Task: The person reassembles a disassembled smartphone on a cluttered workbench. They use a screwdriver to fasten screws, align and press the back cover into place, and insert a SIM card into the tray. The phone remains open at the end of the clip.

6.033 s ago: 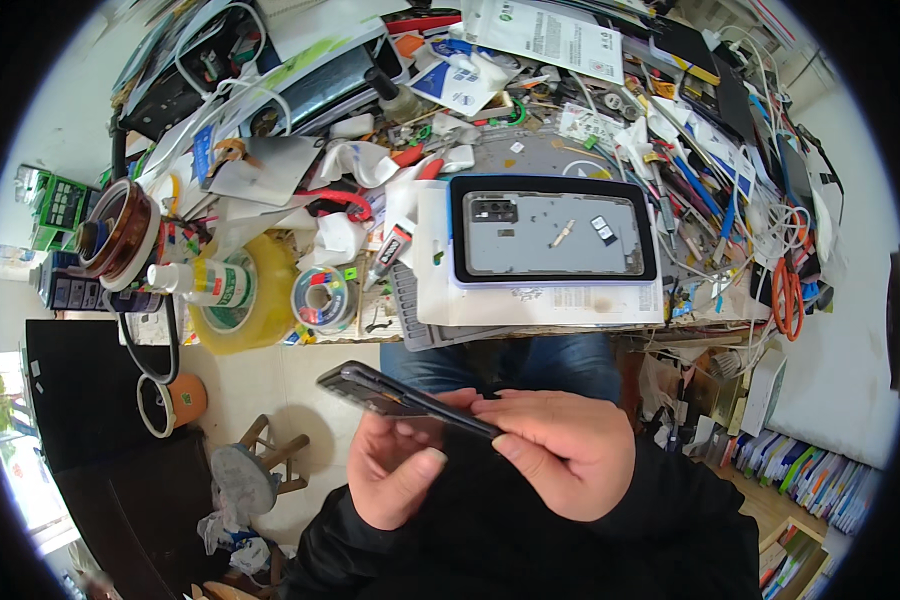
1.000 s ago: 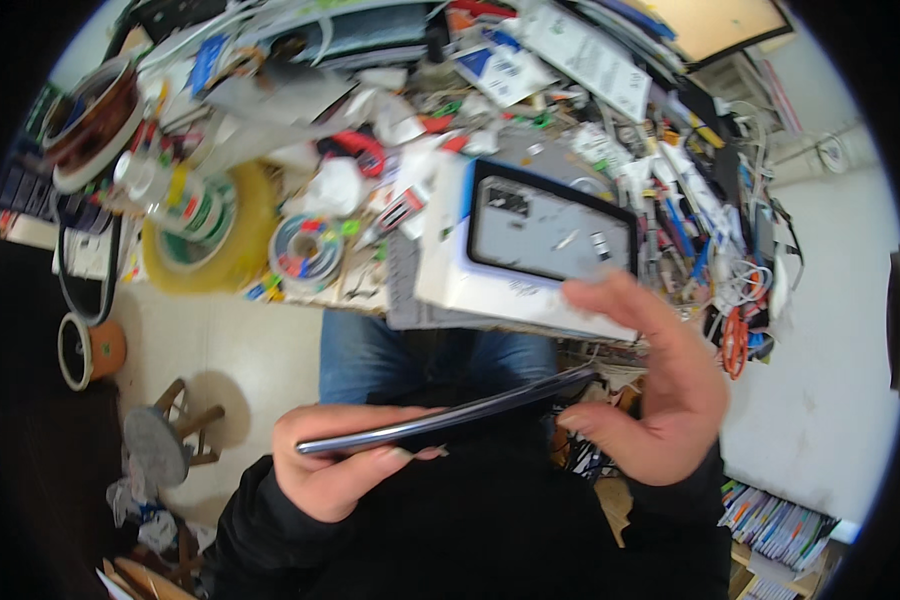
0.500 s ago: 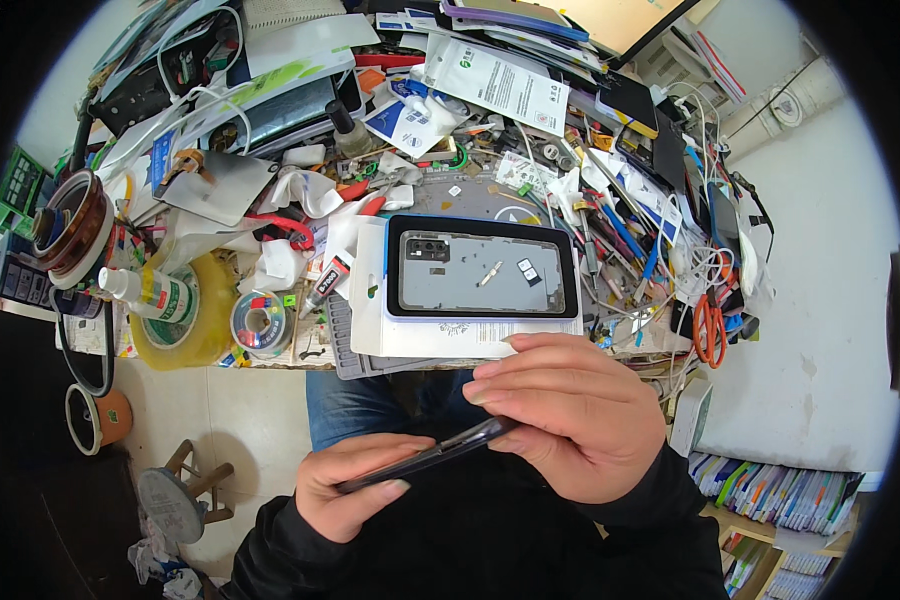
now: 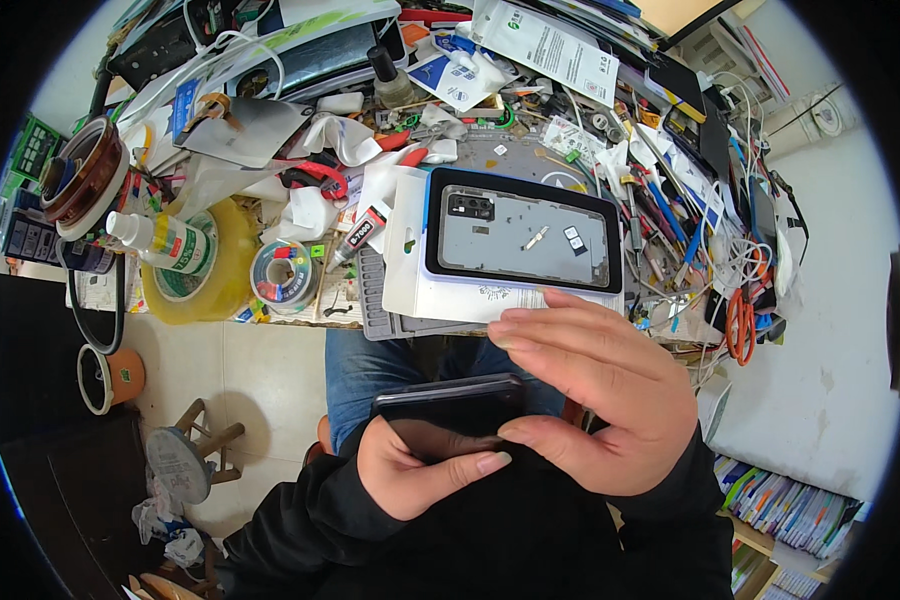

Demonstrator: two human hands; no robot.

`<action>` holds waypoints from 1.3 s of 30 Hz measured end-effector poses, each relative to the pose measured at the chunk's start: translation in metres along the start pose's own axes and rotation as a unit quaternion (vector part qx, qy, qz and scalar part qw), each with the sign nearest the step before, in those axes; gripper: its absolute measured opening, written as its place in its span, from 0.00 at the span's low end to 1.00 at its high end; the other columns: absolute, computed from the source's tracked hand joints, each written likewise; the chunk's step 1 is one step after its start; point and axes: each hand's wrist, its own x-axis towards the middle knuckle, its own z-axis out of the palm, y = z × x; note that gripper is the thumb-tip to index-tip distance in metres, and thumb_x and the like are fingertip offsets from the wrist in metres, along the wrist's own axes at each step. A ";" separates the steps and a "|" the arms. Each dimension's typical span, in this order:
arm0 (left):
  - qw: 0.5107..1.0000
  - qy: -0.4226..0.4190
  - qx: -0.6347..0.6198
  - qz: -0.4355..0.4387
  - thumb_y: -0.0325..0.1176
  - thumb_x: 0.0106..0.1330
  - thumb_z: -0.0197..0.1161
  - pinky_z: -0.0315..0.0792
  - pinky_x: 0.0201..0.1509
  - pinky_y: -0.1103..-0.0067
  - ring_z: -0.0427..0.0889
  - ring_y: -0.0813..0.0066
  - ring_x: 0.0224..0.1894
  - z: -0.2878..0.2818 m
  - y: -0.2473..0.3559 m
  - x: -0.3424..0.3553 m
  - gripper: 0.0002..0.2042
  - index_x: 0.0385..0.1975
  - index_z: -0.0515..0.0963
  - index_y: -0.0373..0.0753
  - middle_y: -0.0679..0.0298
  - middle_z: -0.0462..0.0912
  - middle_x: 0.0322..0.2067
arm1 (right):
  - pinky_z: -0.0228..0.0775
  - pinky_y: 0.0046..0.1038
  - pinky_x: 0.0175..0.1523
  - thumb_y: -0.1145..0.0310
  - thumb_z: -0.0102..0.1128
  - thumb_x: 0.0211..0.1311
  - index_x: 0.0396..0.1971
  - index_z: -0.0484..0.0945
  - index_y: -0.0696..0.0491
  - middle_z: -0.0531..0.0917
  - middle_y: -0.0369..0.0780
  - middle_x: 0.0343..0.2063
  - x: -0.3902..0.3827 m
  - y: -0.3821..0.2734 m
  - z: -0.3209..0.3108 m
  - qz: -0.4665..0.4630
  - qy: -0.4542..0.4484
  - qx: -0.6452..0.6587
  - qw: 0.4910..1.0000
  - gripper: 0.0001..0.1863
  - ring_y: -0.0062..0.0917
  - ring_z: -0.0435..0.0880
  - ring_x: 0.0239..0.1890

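Observation:
My left hand (image 4: 410, 475) grips a dark smartphone (image 4: 450, 415) above my lap, its thumb lying across the glossy face. My right hand (image 4: 615, 400) hovers at the phone's right end with fingers stretched and nothing held. Its thumb tip is close to the phone's edge; whether it touches I cannot tell. Beyond my hands, a black-rimmed phone box (image 4: 522, 228) lies on a flat white carton (image 4: 405, 250). Inside its rim sits a grey panel with a camera cluster (image 4: 471, 206), a small metal strip (image 4: 536, 238) and a SIM tray (image 4: 574, 239).
The desk is crowded. A roll of clear tape (image 4: 232, 275) with a white bottle (image 4: 160, 238) on it, a solder spool (image 4: 284, 273) and a glue tube (image 4: 358, 237) lie left. Orange-handled scissors (image 4: 739, 327) and cables are right. A stool (image 4: 182, 465) stands on the floor.
The phone has tilted from nearly edge-on to showing its glossy face, and my left hand has shifted right with it. My right hand has moved slightly right. The whole view has shifted.

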 end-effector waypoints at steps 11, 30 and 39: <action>0.999 -0.037 -0.001 0.031 0.24 0.66 0.72 0.76 0.41 0.78 0.84 0.75 0.37 0.000 0.003 0.001 0.05 0.31 0.84 0.30 0.60 0.87 0.34 | 0.77 0.46 0.62 0.73 0.76 0.52 0.49 0.83 0.60 0.89 0.47 0.47 -0.002 -0.001 0.004 -0.023 0.017 0.029 0.999 0.23 0.42 0.87 0.53; 0.978 0.007 -0.175 0.109 0.41 0.74 0.64 0.76 0.61 0.68 0.85 0.60 0.54 -0.004 -0.021 -0.004 0.23 0.55 0.78 0.24 0.50 0.86 0.51 | 0.68 0.48 0.68 0.67 0.73 0.56 0.57 0.81 0.59 0.86 0.49 0.54 -0.006 -0.010 0.009 0.033 -0.049 0.034 0.998 0.27 0.43 0.85 0.58; 0.987 0.003 -0.071 0.144 0.39 0.76 0.63 0.75 0.48 0.78 0.82 0.76 0.45 -0.016 -0.047 -0.008 0.15 0.48 0.80 0.30 0.62 0.86 0.45 | 0.80 0.41 0.56 0.67 0.74 0.48 0.44 0.84 0.62 0.88 0.46 0.44 0.013 -0.017 0.042 -0.062 0.077 -0.072 0.992 0.23 0.38 0.89 0.49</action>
